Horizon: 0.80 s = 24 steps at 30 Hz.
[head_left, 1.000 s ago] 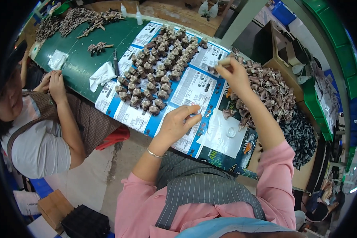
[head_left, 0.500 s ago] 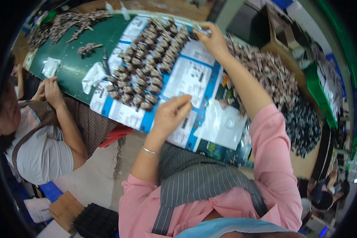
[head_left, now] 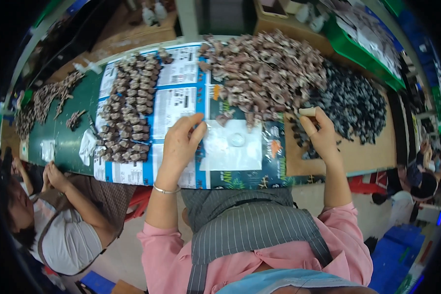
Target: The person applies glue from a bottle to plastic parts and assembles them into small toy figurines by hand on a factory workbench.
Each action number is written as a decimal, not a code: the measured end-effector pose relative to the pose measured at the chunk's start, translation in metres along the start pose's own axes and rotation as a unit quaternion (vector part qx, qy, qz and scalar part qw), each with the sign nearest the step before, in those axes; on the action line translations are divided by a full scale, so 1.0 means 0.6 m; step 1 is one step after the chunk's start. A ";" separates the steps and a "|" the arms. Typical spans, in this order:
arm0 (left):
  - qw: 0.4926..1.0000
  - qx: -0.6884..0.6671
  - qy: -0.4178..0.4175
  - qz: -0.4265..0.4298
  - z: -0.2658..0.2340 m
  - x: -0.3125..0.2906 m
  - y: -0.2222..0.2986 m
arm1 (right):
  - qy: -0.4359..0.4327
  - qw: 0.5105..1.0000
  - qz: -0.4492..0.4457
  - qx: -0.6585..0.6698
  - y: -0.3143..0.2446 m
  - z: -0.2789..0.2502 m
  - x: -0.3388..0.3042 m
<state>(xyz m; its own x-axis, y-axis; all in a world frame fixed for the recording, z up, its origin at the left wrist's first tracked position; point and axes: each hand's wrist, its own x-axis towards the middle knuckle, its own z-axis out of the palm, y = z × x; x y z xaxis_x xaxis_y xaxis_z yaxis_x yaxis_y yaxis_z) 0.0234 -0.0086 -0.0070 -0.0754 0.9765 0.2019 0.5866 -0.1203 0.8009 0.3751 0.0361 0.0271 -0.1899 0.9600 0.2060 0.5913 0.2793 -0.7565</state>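
I see left fingers [head_left: 196,119] parted, released, over a blue-white sheet [head_left: 176,76] bearing print; right fingers [head_left: 321,116] slightly apart, hold I can't tell, brown pieces [head_left: 267,71] just beyond, dark pieces [head_left: 355,105] rightward.

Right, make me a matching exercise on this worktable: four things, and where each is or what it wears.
1. left hand
2. right hand
3. white sheet
4. black pile

A. lying between the two hands
B. heaped to the right of the brown pile
C. by the brown pile's near right edge
D. a bracelet around its wrist

Pairs: 1-D, 2-C, 3-A, 4-B
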 end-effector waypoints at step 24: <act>0.963 0.223 -0.142 0.049 0.027 0.039 0.059 | 0.112 0.958 -0.176 -0.198 0.026 0.019 -0.051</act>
<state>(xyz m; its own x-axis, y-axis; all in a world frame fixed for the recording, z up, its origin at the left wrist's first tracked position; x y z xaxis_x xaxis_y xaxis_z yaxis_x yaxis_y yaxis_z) 0.0556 0.0132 0.0167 0.1845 0.9815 0.0508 0.8723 -0.1873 0.4517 0.3813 0.0109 0.0021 -0.2856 0.7728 0.5668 0.7808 0.5306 -0.3300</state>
